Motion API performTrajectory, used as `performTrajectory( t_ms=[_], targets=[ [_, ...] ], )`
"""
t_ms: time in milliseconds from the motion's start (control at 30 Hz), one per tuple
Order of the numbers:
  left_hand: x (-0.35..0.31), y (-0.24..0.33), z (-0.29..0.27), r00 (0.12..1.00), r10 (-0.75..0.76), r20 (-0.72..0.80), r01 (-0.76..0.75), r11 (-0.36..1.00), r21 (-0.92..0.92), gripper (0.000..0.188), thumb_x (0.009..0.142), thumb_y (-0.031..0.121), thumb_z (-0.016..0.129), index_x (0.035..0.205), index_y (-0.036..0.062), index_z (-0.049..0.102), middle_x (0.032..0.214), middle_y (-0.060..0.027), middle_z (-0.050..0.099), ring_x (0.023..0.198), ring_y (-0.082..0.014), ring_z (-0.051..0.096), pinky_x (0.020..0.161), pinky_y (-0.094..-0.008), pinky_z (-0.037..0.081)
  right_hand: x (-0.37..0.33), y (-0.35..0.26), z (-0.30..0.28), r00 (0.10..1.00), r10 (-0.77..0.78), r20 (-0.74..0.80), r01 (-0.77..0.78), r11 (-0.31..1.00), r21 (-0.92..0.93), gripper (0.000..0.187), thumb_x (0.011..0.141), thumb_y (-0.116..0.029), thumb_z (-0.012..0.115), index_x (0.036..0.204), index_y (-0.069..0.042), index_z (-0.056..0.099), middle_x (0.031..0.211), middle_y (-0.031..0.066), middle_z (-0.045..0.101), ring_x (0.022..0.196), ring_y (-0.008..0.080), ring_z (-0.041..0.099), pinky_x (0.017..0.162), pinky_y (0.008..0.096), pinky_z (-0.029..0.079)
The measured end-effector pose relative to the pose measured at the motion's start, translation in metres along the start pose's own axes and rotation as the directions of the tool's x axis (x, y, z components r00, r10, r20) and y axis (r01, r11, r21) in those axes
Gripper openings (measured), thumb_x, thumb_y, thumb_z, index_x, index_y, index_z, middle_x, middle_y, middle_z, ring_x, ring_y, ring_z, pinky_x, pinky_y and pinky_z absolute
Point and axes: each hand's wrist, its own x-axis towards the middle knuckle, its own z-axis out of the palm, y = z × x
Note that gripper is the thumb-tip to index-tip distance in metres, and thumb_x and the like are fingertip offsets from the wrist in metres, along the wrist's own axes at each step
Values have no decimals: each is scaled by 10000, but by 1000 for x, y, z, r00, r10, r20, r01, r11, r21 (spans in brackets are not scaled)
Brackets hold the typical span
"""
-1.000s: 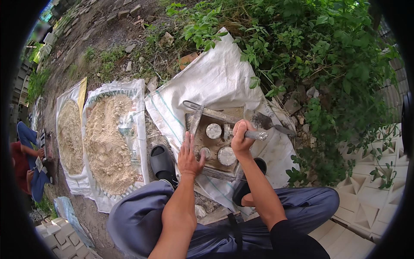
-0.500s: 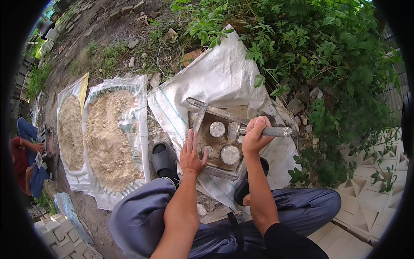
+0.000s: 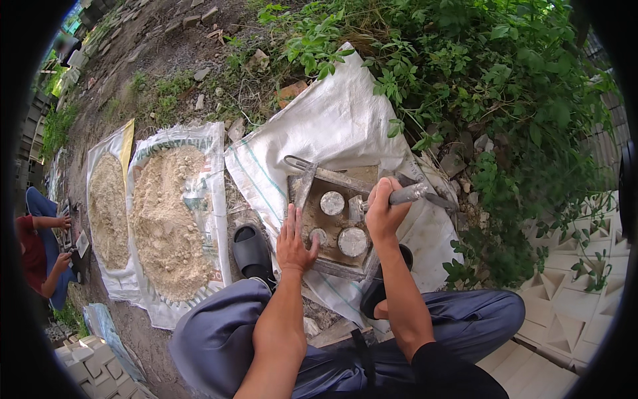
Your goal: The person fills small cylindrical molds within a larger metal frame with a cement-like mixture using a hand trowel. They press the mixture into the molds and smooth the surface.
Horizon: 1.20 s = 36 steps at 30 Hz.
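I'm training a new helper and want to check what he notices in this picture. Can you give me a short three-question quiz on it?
1. True or false: the left hand lies flat on the near left edge of the mould.
2. What does the right hand grip?
A. a trowel
B. a metal handle
C. a brick
3. How many round grey plugs show inside the mould?

Key
1. True.
2. B: the fist is closed around the metal handle, which sticks out to the right over the white sack. The trowel lies untouched at the mould's far left corner.
3. Three.
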Motion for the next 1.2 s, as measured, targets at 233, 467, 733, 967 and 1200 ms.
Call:
performTrajectory(
  t_ms=[233, 467, 733, 967, 1200],
  targets=[
    [1, -2, 0, 1000, -5, 11, 5, 1000, 5, 784, 834, 335, 612, 1501, 95, 275, 1559, -87, 272, 1287, -329, 443, 1045, -409, 378, 3, -7, 9, 926, -360, 110, 377, 893, -246, 294, 898, -82, 482, 619, -6, 427, 574, 118, 409, 501, 268, 403, 503, 404, 320],
    [2, 5, -1, 997, -42, 68, 40, 999, 26, 790, 831, 337, 610, 1503, 101, 269, 1559, -87, 270, 1296, -324, 437, 1058, -407, 372, 10, 23, -3, 982, -173, 83, 183, 973, -142, 346, 922, -123, 475, 593, -32, 422, 542, 33, 443, 519, 157, 431, 506, 349, 340],
    [-1, 2, -3, 1000, 11, 18, -11, 1000, -6, 801, 823, 331, 621, 1502, 93, 270, 1558, -112, 267, 1295, -324, 436, 1046, -411, 380, 5, 12, 1, 978, -185, 95, 197, 970, -141, 312, 897, -98, 483, 603, -11, 428, 564, 84, 435, 551, 191, 436, 534, 374, 342],
    [9, 10, 0, 1000, 5, 30, -4, 1000, -10, 800, 827, 331, 617, 1503, 89, 265, 1560, -104, 263, 1293, -334, 433, 1057, -409, 369, 1, 36, -2, 970, -241, 27, 242, 952, -190, 320, 908, -92, 468, 599, -25, 424, 555, 34, 436, 541, 135, 426, 505, 356, 332],
    [4, 5, -1, 999, 8, 32, -9, 1000, 7, 786, 836, 334, 610, 1500, 88, 271, 1560, -101, 264, 1298, -321, 431, 1075, -399, 354, -1, 22, 1, 991, 52, -126, -38, 993, 113, 314, 903, -92, 465, 601, -22, 413, 561, 16, 424, 526, 122, 397, 493, 330, 315]
  ],
)
